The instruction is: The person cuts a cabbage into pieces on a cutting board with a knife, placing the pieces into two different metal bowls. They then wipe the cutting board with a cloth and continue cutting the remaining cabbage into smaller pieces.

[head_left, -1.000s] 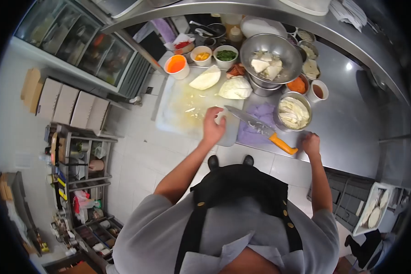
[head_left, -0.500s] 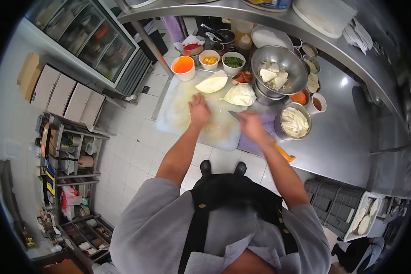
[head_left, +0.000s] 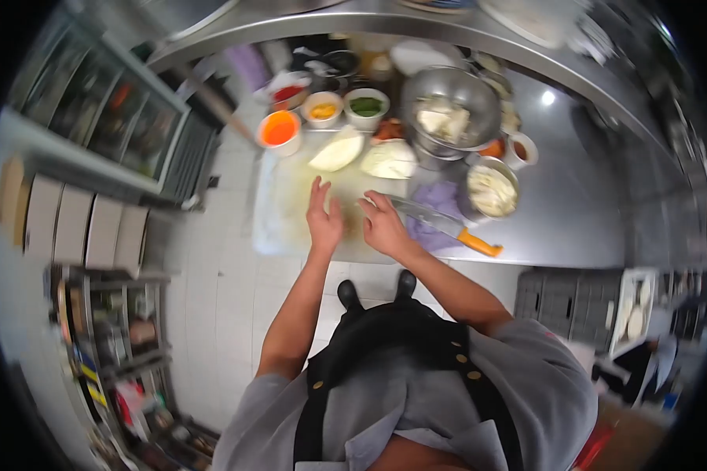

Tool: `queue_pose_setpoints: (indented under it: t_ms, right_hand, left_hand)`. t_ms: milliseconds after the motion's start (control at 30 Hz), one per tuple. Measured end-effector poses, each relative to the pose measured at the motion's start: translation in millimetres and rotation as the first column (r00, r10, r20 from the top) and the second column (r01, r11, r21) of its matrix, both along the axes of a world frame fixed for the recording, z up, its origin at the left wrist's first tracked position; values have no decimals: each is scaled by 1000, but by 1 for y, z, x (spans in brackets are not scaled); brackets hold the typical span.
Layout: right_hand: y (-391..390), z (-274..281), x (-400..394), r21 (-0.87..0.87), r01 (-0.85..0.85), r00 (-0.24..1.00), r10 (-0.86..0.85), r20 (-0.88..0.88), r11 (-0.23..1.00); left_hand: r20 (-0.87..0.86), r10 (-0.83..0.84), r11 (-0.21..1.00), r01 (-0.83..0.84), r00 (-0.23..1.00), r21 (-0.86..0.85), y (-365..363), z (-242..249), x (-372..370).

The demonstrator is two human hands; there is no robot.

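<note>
My left hand is over the cutting board, its fingers apart and holding nothing. To its right, my right hand is also empty with fingers spread, near the tip end of a knife. The knife, with its yellow handle, lies on a purple cloth at the board's right side. Two pale cabbage pieces, one on the left and one on the right, rest at the far side of the board, beyond both hands.
Tubs of orange, yellow and green food line the board's back edge. A steel bowl with white pieces and a pot of cut cabbage stand to the right. A metal shelf spans above.
My right hand has moved left, off the knife area, and its fingers have opened. My left hand has lifted or shifted slightly toward me. The whole view has shifted.
</note>
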State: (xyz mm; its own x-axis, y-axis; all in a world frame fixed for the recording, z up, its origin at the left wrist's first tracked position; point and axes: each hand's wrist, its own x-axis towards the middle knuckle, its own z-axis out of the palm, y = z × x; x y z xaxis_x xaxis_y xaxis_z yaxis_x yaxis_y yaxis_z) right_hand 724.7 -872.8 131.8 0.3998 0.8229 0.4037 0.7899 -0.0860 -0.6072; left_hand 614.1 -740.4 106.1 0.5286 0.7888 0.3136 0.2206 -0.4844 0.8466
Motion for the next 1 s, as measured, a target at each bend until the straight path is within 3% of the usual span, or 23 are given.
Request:
queue_pose_setpoints:
  t_ms: [33, 67, 100, 133, 167, 200, 233, 333, 500, 533, 600, 733, 800, 867, 900, 1000]
  right_hand:
    - [-26, 5, 3, 61, 70, 995, -65, -69, 996]
    - [-57, -3, 16, 32, 192, 979, -189, -81, 981]
    - [-94, -13, 34, 3, 300, 950, -298, -94, 954]
    - [-132, -20, 53, -59, 430, 895, -434, -100, 901]
    - [-170, -25, 69, -122, 543, 826, -555, -104, 831]
    - [-199, -17, 81, -118, 588, 809, -586, 49, 800]
    - [-219, -9, 87, -167, 597, 799, -599, 46, 784]
    - [-227, 18, 92, 41, 603, 793, -605, 71, 796]
    - [-199, 35, 119, 256, 491, 859, -512, 18, 833]
    - [-192, 33, 118, 277, 432, 898, -437, -46, 858]
    - [-176, 19, 107, 266, 337, 941, -319, -109, 903]
    - [-109, -20, 56, 118, 99, 980, -76, -183, 988]
    - [-62, -36, 29, 51, -31, 977, 41, -208, 998]
    - [-15, -48, 13, -16, -175, 970, 170, -171, 984]
    - [7, -46, 9, -74, -238, 949, 215, -230, 968]
    - [70, -55, 5, -260, -200, 976, 215, 29, 945]
  left_hand:
    - [121, 0, 997, 10, 993, -78, -3, 17, 26]
    - [186, -71, 927, 134, 980, -350, -4, 35, 58]
    - [249, -113, 773, 242, 962, -587, -5, 55, 91]
    - [337, -146, 625, 350, 930, -698, -13, 83, 119]
    - [309, -179, 518, 357, 934, -777, -14, 98, 147]
    - [381, -177, 440, 419, 908, -794, -18, 112, 164]
    - [340, -202, 431, 395, 919, -811, -16, 110, 183]
    - [265, -191, 396, 321, 945, -860, -12, 108, 216]
    - [297, 10, 400, 269, 955, -876, -5, 77, 227]
    - [282, 148, 446, 190, 948, -875, -27, 113, 205]
    - [322, 107, 430, 248, 941, -868, -25, 124, 161]
    - [366, 145, 533, 239, 919, -812, -27, 130, 1]
    - [215, 314, 604, -20, 925, -797, -50, 152, -81]
    - [3, 417, 645, -294, 909, -706, -67, 137, -170]
    - [-40, 503, 609, -387, 864, -693, -85, 145, -198]
    - [-146, 662, 451, -546, 735, -706, -127, 108, -277]
